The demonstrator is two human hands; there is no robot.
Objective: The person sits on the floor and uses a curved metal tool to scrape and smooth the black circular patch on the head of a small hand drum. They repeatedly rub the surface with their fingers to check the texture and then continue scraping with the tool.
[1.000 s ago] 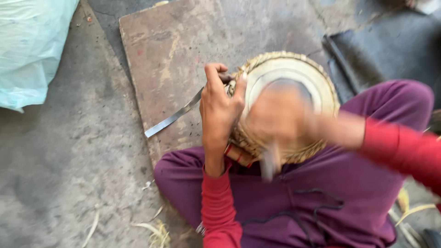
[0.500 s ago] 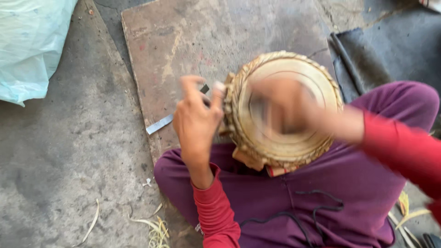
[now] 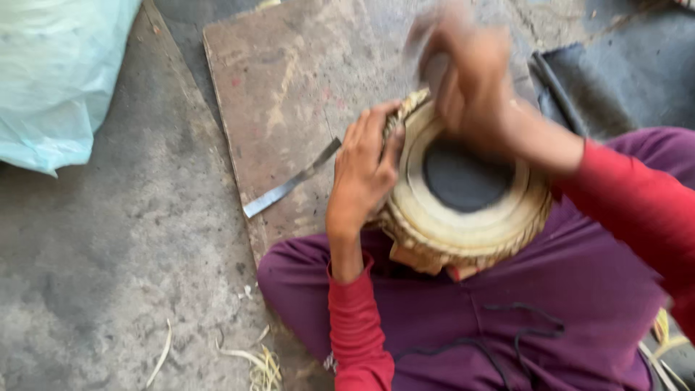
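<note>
A round drum (image 3: 463, 217) with a pale skin, a black centre patch and a woven rim rests tilted on my lap, which is in purple trousers. My left hand (image 3: 362, 174) grips the drum's left rim, fingers curled over the braided edge. My right hand (image 3: 467, 80) is blurred above the drum's far rim, closed around what looks like a small grey tool (image 3: 434, 69); its shape is too smeared to make out. A flat metal strip (image 3: 289, 187) lies on the board just left of my left hand, its far end close to my fingers.
A worn brown board (image 3: 289, 72) lies on the concrete floor ahead of my knees. A pale blue plastic sack (image 3: 58, 72) sits at the top left, a dark mat (image 3: 615, 80) at the top right. Straw scraps (image 3: 253, 358) litter the floor; a black cord (image 3: 507, 326) crosses my lap.
My right hand has swung from over the drum's face up to its far rim. My left hand has shifted onto the left rim. The drum's black centre now shows.
</note>
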